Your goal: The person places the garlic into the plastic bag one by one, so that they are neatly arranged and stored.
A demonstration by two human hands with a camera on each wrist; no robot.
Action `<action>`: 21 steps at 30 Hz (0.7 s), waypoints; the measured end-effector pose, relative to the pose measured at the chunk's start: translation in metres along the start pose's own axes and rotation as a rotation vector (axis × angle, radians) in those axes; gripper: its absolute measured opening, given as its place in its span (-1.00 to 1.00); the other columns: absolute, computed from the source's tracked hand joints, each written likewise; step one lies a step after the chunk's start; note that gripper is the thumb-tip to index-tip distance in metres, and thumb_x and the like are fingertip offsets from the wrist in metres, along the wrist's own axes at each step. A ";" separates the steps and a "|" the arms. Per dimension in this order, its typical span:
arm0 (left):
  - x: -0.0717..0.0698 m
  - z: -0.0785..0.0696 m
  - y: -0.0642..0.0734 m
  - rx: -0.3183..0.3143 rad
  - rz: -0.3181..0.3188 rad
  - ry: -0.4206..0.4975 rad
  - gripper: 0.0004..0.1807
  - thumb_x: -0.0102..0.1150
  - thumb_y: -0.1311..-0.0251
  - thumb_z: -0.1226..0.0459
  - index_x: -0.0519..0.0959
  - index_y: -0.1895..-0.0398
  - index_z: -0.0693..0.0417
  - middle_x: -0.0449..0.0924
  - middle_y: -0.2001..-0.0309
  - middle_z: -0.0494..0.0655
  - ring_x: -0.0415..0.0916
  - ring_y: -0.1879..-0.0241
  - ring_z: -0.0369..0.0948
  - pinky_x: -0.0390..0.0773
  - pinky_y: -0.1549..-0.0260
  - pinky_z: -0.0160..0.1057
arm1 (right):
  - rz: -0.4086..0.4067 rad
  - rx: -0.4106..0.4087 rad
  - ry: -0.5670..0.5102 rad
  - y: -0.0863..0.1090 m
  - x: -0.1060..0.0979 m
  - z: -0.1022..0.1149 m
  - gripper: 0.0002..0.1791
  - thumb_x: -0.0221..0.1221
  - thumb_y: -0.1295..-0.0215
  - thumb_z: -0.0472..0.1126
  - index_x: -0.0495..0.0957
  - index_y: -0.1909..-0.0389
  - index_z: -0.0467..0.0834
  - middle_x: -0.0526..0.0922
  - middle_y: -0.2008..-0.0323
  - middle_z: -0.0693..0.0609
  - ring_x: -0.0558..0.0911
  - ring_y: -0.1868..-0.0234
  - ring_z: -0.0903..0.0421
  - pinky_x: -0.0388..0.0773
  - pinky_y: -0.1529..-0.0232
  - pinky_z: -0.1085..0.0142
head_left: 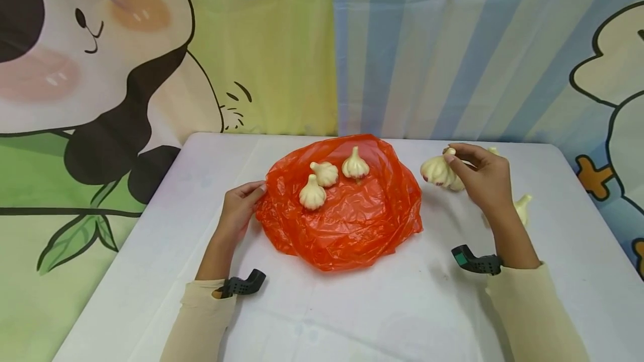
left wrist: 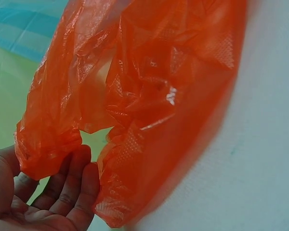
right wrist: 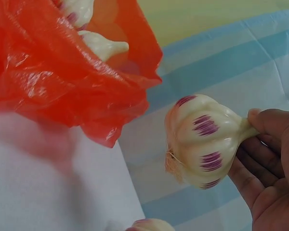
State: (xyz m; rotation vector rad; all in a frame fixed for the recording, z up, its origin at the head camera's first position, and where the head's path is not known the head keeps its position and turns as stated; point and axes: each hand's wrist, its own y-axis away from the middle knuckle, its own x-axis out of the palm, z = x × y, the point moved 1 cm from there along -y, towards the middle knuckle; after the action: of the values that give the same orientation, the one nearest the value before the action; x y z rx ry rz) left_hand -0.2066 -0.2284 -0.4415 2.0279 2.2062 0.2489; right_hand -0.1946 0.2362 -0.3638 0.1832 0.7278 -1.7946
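A crumpled red plastic bag (head_left: pixel 352 239) lies spread on the table with its mouth open upward. Three garlic bulbs (head_left: pixel 312 193) sit in it, toward its far left part. My left hand (head_left: pixel 237 208) pinches the bag's left edge between thumb and fingers; the left wrist view shows the thin red film (left wrist: pixel 48 154) between them. Right of the bag, my right hand (head_left: pixel 485 177) holds a garlic bulb (head_left: pixel 435 171) by its stem, above the table. Close up, this bulb (right wrist: pixel 202 139) has purple streaks and a tuft of roots, with thumb and fingers at its neck.
More garlic bulbs lie on the white table (head_left: pixel 322 317) at the right: one bulb (head_left: pixel 522 209) beside the right wrist, another bulb (head_left: pixel 493 151) partly hidden behind the hand, and one bulb (head_left: pixel 457 184) just behind the held one. A printed cloth (head_left: pixel 282 43) hangs behind the table.
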 end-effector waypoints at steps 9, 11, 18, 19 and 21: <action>-0.001 -0.001 0.000 0.002 0.006 -0.007 -0.63 0.23 -0.30 0.17 0.60 -0.04 0.25 0.60 0.17 -0.07 0.55 0.27 -0.25 0.60 0.23 -0.38 | 0.001 0.014 -0.014 -0.009 -0.001 0.018 -0.67 0.29 -0.28 -0.17 0.65 0.00 -0.25 0.69 0.16 0.11 0.59 0.07 0.35 0.51 0.00 0.45; -0.001 -0.001 0.000 -0.002 0.003 -0.011 -0.63 0.23 -0.30 0.17 0.60 -0.04 0.25 0.60 0.16 -0.07 0.55 0.27 -0.25 0.60 0.23 -0.38 | 0.005 0.020 -0.019 -0.010 0.000 0.022 -0.65 0.29 -0.28 -0.15 0.64 -0.01 -0.25 0.68 0.15 0.12 0.59 0.06 0.35 0.51 0.00 0.44; 0.000 -0.001 0.001 0.003 0.006 -0.001 -0.65 0.23 -0.30 0.17 0.61 -0.02 0.23 0.60 0.17 -0.08 0.54 0.28 -0.25 0.61 0.25 -0.38 | 0.021 -0.027 -0.064 -0.013 0.007 0.032 -0.65 0.29 -0.27 -0.18 0.64 -0.02 -0.28 0.69 0.12 0.09 0.60 0.06 0.32 0.52 0.01 0.42; 0.000 -0.001 0.001 0.004 0.007 0.001 -0.65 0.23 -0.30 0.17 0.62 -0.01 0.23 0.60 0.18 -0.08 0.54 0.29 -0.25 0.61 0.26 -0.38 | 0.023 -0.039 -0.073 -0.013 0.008 0.033 -0.65 0.29 -0.27 -0.19 0.64 -0.02 -0.29 0.69 0.13 0.09 0.60 0.06 0.32 0.53 0.02 0.42; 0.000 -0.001 0.001 0.007 0.009 0.001 -0.66 0.23 -0.30 0.17 0.62 -0.01 0.22 0.60 0.18 -0.09 0.54 0.30 -0.26 0.61 0.26 -0.38 | 0.026 -0.060 -0.091 -0.014 0.010 0.036 -0.67 0.29 -0.27 -0.21 0.64 0.00 -0.30 0.70 0.16 0.10 0.61 0.08 0.32 0.53 0.03 0.43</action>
State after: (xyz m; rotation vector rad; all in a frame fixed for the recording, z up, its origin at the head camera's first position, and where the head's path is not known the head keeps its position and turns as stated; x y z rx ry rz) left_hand -0.2063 -0.2287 -0.4403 2.0424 2.2016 0.2433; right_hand -0.2028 0.2108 -0.3347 0.0702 0.7105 -1.7428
